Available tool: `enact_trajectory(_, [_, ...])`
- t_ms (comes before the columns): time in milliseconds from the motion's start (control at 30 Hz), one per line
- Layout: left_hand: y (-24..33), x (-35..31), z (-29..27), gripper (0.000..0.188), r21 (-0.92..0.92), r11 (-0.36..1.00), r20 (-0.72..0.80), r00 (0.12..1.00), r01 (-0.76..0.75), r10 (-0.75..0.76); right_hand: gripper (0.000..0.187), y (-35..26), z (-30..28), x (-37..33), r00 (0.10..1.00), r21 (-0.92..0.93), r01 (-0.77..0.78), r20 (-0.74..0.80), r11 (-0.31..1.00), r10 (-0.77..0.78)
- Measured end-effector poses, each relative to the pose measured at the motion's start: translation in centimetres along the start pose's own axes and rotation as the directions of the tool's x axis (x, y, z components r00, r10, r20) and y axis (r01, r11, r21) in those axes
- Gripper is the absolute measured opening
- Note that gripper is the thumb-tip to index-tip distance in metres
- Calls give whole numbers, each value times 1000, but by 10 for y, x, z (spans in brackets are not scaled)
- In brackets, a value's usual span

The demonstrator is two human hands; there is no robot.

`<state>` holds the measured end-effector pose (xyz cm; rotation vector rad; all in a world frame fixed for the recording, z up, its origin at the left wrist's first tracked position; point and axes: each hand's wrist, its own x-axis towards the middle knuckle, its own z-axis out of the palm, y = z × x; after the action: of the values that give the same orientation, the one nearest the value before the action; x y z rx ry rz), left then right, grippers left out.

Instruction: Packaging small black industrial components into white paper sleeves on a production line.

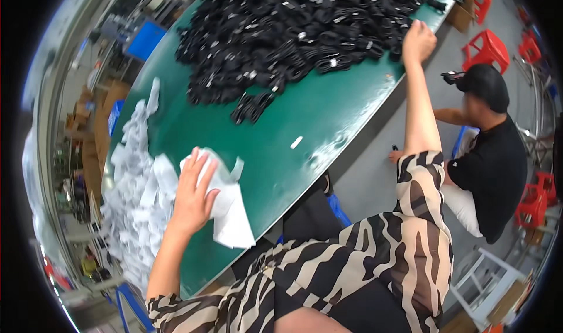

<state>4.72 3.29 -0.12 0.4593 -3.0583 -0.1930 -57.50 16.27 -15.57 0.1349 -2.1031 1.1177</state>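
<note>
Your black-and-cream striped top (346, 251) lies nearest. Your left hand (192, 199) is spread wide over white sheets (233, 221) on the green table (281, 136). Your right hand (419, 44), fingers curled, is beside black coiled bundles (293, 34); can't make out whether it grips anything.

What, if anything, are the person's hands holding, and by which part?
The left hand lies over the left side of white sheets; grip unclear. The right hand curls beside black coils; any hold cannot be told.

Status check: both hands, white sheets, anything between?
Left hand spread over white sheets. Right hand beside black cable bundles, contact unclear. Small white strip between, on green table.
</note>
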Motion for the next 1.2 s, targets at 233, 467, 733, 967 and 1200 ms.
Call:
enact_trajectory(233, [-7, -191, 0, 53, -106, 908, -279, 865, 405, -418, 14, -184, -132, -175, 753, 749, 142, 343, 648, -561])
enact_trajectory(467, [9, -233, 37, 47, -298, 834, -408, 728, 465, -551, 39, -262, -150, -273, 345, 693, 464, 433, 552, -833])
enact_trajectory(733, [-66, -159, 82, 92, -363, 618, -268, 557, 697, -786, 47, -324, -218, -379, 154, 738, 293, 591, 608, -791])
enact_trajectory(967, [-128, -107, 109, 67, -585, 469, -66, 537, 662, -841, 17, -377, -219, -440, 109, 792, -175, 606, 585, -788])
enact_trajectory(1200, [-111, -221, 75, 45, -981, 3, -112, 556, -193, -823, 22, -434, -306, -402, 97, 790, -553, 378, 266, -921])
